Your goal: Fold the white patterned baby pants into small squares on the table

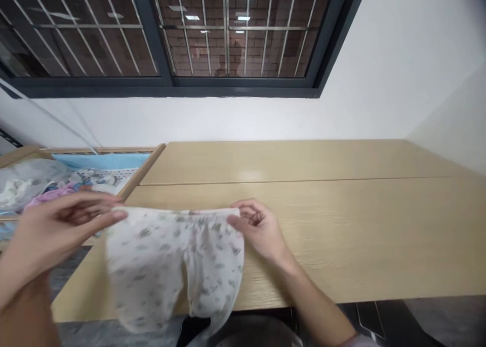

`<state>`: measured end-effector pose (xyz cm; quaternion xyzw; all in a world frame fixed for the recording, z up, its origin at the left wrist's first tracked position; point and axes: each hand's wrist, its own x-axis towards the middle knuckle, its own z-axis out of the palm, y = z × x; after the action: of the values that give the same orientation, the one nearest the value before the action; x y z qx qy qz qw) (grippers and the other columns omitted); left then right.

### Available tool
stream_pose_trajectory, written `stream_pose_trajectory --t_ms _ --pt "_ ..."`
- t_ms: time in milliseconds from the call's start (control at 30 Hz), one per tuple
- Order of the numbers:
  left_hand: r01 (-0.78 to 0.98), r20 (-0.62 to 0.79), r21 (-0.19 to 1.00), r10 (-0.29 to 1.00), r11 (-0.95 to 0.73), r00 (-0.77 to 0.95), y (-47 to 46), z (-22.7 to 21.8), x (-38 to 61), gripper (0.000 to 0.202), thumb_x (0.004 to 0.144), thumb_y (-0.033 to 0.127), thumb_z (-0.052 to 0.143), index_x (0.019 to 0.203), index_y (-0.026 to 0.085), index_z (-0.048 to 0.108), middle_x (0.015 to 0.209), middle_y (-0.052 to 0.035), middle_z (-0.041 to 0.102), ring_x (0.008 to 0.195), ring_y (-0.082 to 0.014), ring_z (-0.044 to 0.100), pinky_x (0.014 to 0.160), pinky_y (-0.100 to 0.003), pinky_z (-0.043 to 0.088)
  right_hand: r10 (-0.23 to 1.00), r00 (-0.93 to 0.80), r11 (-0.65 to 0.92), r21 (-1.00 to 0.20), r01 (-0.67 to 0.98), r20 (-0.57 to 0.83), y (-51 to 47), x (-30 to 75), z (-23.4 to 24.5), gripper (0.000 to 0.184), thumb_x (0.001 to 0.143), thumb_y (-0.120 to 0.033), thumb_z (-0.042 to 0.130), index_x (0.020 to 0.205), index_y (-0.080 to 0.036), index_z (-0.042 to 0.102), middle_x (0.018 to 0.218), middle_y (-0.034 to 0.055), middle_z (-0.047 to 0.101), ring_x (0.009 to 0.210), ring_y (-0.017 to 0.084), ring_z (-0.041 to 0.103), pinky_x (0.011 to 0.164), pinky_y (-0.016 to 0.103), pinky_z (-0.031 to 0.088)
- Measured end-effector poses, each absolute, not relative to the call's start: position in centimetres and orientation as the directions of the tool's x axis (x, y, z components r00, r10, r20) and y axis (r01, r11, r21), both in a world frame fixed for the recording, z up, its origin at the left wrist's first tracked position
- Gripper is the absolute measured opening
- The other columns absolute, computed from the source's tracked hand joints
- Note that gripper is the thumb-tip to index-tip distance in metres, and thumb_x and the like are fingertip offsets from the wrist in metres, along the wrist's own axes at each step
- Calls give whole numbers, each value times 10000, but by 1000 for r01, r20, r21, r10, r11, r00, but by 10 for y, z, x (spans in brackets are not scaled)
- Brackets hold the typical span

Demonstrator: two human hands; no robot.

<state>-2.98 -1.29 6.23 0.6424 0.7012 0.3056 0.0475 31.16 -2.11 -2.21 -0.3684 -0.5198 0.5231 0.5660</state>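
Observation:
A small pair of white baby pants (148,261) with a faint green and grey print hangs by its waistband over the front edge of the wooden table. My left hand (72,225) pinches the left end of the waistband between thumb and fingers. At the opposite end, my right hand (256,228) grips the waistband the same way. The waistband is drawn fairly straight between them, gathered toward the right. Both legs dangle down, and their lower parts look slightly blurred.
A pale wooden table (341,225) spans the front, with a seam across it. To the left, a wooden crib (142,170) with blue lining holds a heap of clothes (61,187) and a plastic bag. A barred window (243,86) sits in the white wall behind.

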Motion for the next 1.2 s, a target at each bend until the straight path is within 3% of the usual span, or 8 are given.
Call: stream_pose_trajectory --t_ms 100,200,400,600,800,1000,1100,1200 --pt "732 356 651 932 -202 -59 43 51 19 604 646 727 717 919 188 723 890 23 763 829 -184 699 859 -375 585 974 -19 222 -972 -74 224 19 348 -25 358 813 -482 746 1013 -192 680 773 18 665 659 128 602 620 253 491" --pt "700 276 661 955 -272 110 99 19 53 521 712 672 713 920 194 728 938 -63 769 850 -233 707 819 -356 588 977 -18 214 -968 128 213 69 378 -42 352 870 -454 659 1065 -161 677 855 54 695 735 153 625 655 260 497" --pt "759 123 626 984 -180 132 185 -55 98 266 887 380 678 985 133 688 966 -89 750 910 -204 692 852 -323 555 999 0 46 -873 486 53 161 403 -98 229 907 -272 538 1053 -136 651 840 39 691 623 122 569 622 239 471" --pt "846 39 523 994 -104 99 211 -79 127 306 956 395 635 1149 158 635 1143 -66 667 991 -206 663 881 -430 572 997 61 6 -804 595 52 212 397 -145 121 851 -135 554 906 -141 662 860 49 693 757 135 603 733 232 465" --pt "901 116 396 983 -175 140 141 -60 158 250 973 288 559 1081 84 656 1191 -239 639 1249 -399 515 1055 -527 376 997 62 -7 -759 651 44 231 402 -169 157 815 -113 608 949 -143 684 900 58 718 794 140 627 766 231 459" --pt "768 -89 425 822 -479 562 -21 -87 231 482 958 568 462 824 172 702 725 -108 689 705 -264 649 706 -412 486 998 70 -38 -742 669 12 234 407 -173 158 816 -209 660 958 -144 678 902 56 725 795 150 640 728 230 451" --pt "740 -166 426 759 -520 629 -64 -113 256 519 904 617 514 904 146 731 840 -175 725 817 -338 681 748 -466 495 998 64 -48 -726 686 -6 233 408 -172 136 813 -255 678 907 -158 658 913 50 722 803 149 636 718 225 441" --pt "740 -213 423 737 -523 642 -73 -127 262 445 910 506 533 950 111 737 872 -213 727 863 -375 691 771 -494 493 999 53 -45 -713 700 -11 230 407 -170 160 797 -279 700 891 -166 634 924 44 715 806 141 625 713 219 430"
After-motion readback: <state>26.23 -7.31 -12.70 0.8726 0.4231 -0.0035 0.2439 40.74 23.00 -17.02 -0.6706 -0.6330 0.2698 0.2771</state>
